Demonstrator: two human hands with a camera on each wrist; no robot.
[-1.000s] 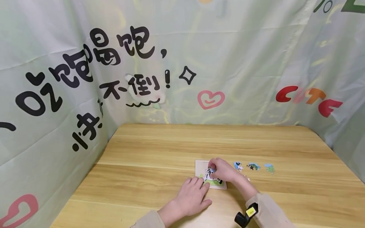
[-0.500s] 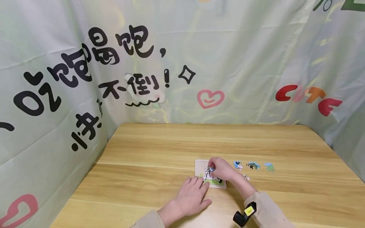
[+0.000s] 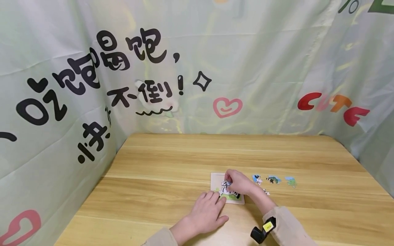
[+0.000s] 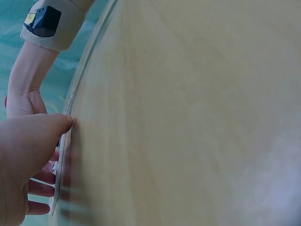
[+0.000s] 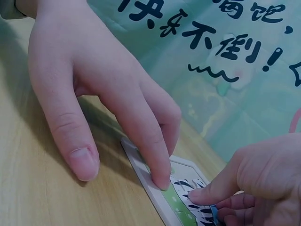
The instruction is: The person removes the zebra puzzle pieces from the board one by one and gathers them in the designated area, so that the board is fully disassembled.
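Pale-framed square zebra puzzle board [image 3: 216, 179], lower centre, looks part-filled: right hand [image 3: 241, 182] pinching blue-edged striped piece [image 5: 215, 214] there, left hand [image 3: 207, 212] fingers apart on its edge, four multicoloured flat pieces [image 3: 273, 179] rightward apparently remaining.

Your left hand [image 4: 23, 157] rests at the edge of a thin board [image 4: 57, 190], fingers extended. Beyond, your right hand [image 4: 26, 103] is partly hidden; its beige sleeve [image 4: 70, 23] carries a black device [image 4: 44, 21]. Wooden tabletop [image 4: 188, 113] fills the right.
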